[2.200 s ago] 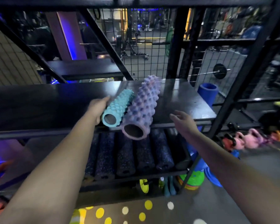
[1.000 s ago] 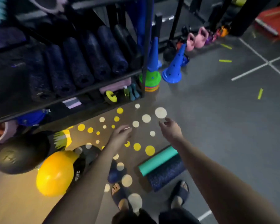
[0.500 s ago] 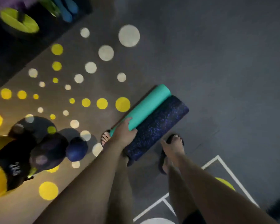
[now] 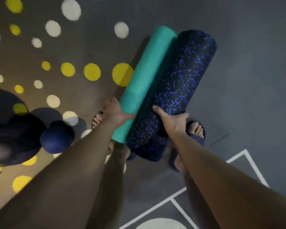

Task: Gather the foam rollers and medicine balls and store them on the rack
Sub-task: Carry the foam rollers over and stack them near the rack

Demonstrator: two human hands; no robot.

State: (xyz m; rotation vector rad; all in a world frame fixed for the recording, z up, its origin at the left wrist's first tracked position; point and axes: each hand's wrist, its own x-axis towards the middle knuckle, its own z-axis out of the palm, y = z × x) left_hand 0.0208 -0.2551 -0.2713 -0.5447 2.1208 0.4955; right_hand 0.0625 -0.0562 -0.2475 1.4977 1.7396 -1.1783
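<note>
So that both can seemingly lift together, the left grip (image 4: 116,111) holds the teal roller (image 4: 149,66) and the right grip (image 4: 172,120) clasps the speckled roller (image 4: 185,76) alongside.

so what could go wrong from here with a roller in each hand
1. The right hand wraps only part of the thick speckled roller, toward its near end, so it may slip or tip.
2. The left hand grips the teal roller off-centre too.
3. The navy ball lies near the left foot: a possible trip when turning.
</note>
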